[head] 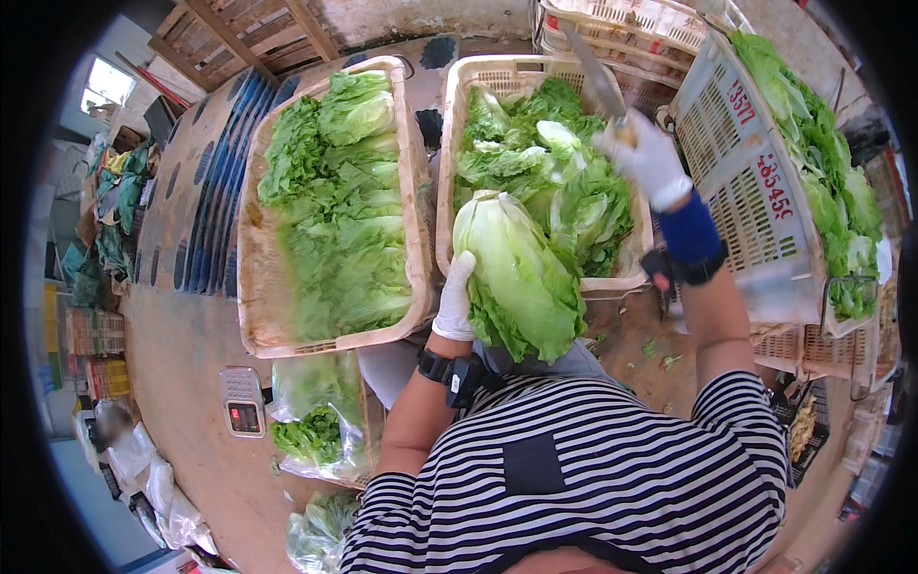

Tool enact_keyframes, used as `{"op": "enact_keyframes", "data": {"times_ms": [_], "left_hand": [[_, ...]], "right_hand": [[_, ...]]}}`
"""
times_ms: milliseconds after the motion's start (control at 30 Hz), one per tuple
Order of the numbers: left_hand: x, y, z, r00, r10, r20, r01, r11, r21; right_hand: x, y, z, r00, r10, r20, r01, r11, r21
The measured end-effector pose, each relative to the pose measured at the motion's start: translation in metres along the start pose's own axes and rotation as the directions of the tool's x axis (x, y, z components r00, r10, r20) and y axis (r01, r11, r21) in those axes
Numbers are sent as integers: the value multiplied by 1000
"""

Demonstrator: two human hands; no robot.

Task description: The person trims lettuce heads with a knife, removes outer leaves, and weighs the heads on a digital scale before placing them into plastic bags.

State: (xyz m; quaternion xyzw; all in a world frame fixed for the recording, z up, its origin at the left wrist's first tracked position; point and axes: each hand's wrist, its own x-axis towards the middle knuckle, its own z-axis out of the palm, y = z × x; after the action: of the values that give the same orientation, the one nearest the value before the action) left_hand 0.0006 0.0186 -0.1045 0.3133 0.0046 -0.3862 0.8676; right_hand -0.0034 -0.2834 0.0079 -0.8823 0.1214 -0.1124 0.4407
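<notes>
A large head of lettuce rests in my gloved left hand, its pale cut base pointing away from me and its leafy tips towards my lap. My right hand, in a white glove and somewhat blurred, grips a knife whose blade points up and away. Beneath and beyond the lettuce stands a plastic crate filled with loose lettuce leaves. To its left, another plastic crate holds lettuce heads laid in rows. The knife is apart from the lettuce in my left hand.
At right, a tilted crate of lettuce sits on other crates. Stacked crates stand behind. On the left are a digital scale, bagged lettuce and leaning blue-edged panels. Leaf scraps litter the floor.
</notes>
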Motion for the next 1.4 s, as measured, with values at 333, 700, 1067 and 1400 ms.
{"op": "enact_keyframes", "data": {"times_ms": [333,700,1067,1400], "left_hand": [[20,10,40,985,-170,31,169,985,37],[93,22,49,997,83,5,-68,776,627],[88,4,51,984,174,33,-173,897,408],[52,1,52,938,146,315,-319,717,619]], "right_hand": [[-74,59,71,804,98,587,-566,431,703],[-111,51,77,948,106,299,-290,-86,953],[-80,98,76,954,124,273,-229,-282,932],[-77,8,69,969,57,-242,123,737,665]]}}
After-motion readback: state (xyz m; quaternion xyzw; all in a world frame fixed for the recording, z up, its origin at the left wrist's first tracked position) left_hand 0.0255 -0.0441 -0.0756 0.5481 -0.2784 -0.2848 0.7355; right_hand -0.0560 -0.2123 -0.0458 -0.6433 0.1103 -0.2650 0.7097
